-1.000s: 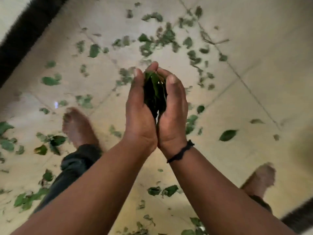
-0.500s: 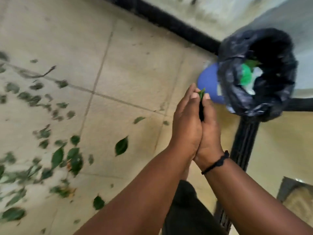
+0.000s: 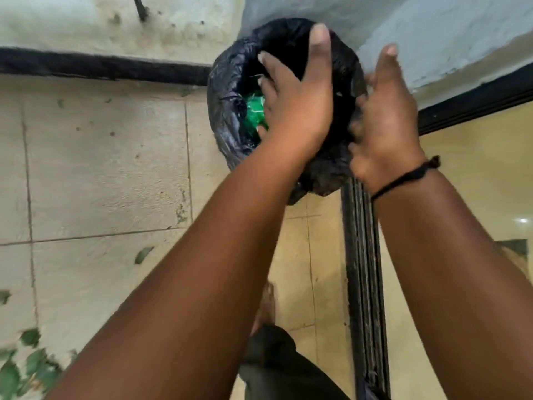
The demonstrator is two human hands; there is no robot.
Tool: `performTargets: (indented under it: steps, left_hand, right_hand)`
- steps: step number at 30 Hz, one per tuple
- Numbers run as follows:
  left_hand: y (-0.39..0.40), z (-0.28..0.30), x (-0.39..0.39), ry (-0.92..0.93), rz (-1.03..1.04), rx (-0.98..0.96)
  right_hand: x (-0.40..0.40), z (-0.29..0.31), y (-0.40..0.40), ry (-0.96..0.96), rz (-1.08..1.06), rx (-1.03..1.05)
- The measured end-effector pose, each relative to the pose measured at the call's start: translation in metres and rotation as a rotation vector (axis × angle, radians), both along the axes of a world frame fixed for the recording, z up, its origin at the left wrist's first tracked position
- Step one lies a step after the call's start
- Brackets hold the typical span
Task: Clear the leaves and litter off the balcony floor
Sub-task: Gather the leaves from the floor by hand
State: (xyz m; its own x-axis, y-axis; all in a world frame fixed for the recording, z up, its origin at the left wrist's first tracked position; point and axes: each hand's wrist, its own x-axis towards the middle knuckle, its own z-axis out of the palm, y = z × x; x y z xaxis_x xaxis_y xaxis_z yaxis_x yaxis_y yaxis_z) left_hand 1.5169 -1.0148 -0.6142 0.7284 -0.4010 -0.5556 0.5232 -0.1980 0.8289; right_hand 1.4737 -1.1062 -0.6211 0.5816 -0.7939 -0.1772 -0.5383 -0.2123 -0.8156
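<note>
A bin lined with a black plastic bag (image 3: 230, 111) stands in the corner by the wall. Green litter (image 3: 255, 111) shows inside it. My left hand (image 3: 297, 96) hovers over the bag's mouth, palm down and fingers spread, with nothing visible in it. My right hand (image 3: 383, 116) is at the bag's right rim, fingers extended, a black cord on its wrist. No leaves show in either hand. Several green leaves (image 3: 31, 362) lie on the tiled floor at the bottom left, and a single leaf (image 3: 143, 254) lies nearer the middle.
A black sliding-door track (image 3: 363, 284) runs down the floor below the bin, with yellow indoor floor (image 3: 476, 197) to its right. A black skirting strip (image 3: 101, 66) lines the stained wall. My bare foot (image 3: 265, 307) stands left of the track.
I have turned from the leaf-strewn floor to the bin. My hands, pressed together around a bunch of leaves, have parted over the bag's mouth, and the leaves are out of sight.
</note>
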Motion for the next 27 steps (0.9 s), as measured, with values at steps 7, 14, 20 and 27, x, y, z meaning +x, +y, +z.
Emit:
performTargets:
  steps: [7, 14, 20, 27]
  left_hand:
    - [0.196, -0.022, -0.035, 0.091, 0.328, -0.114]
    - [0.444, -0.04, -0.15, 0.662, 1.012, -0.032]
    - [0.519, -0.045, -0.227, 0.897, 1.239, -0.117]
    - [0.556, -0.061, -0.269, 1.012, 1.21, -0.141]
  right_hand:
    - [-0.047, 0.0, 0.104, -0.375, 0.232, -0.102]
    - [-0.128, -0.104, 0.282, 0.353, 0.958, 0.208]
    - [-0.149, -0.189, 0.356, 0.885, 1.374, -0.138]
    - [-0.136, -0.236, 0.38, 0.828, 1.576, -0.525]
